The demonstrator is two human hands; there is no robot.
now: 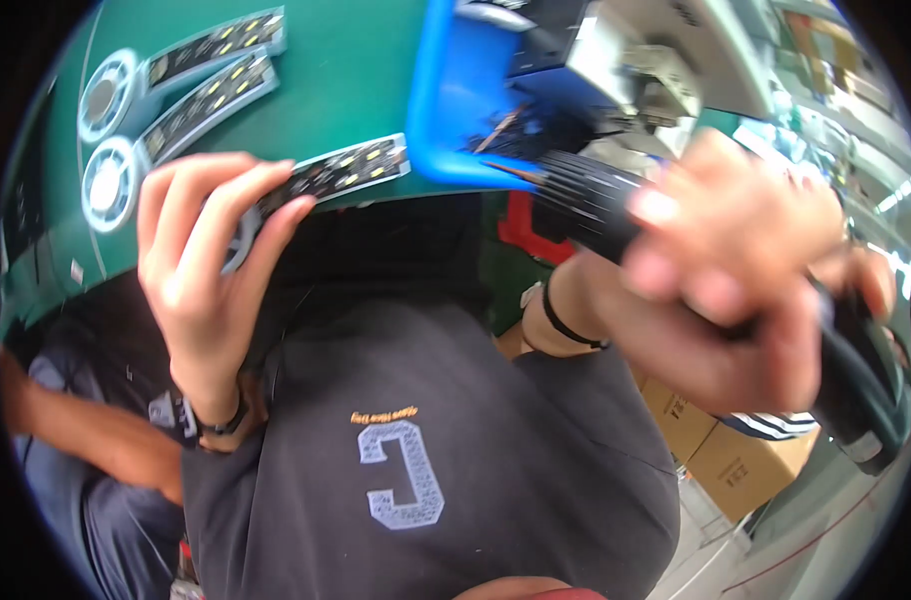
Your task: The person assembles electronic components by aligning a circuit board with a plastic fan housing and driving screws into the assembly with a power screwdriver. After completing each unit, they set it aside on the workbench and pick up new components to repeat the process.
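My left hand (201, 265) grips one end of a long LED strip board (348, 168) that lies at the near edge of the green table (346, 70). Two more strip boards with round ends (181, 65) lie farther left on the table. My right hand (746, 290) is raised close to the camera and is closed around a black ribbed tool handle (596, 205), whose tip reaches toward the blue bin (456, 100). The hand is blurred.
My dark shirt with a pale letter (406, 470) fills the lower middle. Another person's arm and grey clothing (86, 440) are at the lower left. Cardboard boxes (736, 460) stand on the floor at the right. Machinery (626, 60) sits behind the bin.
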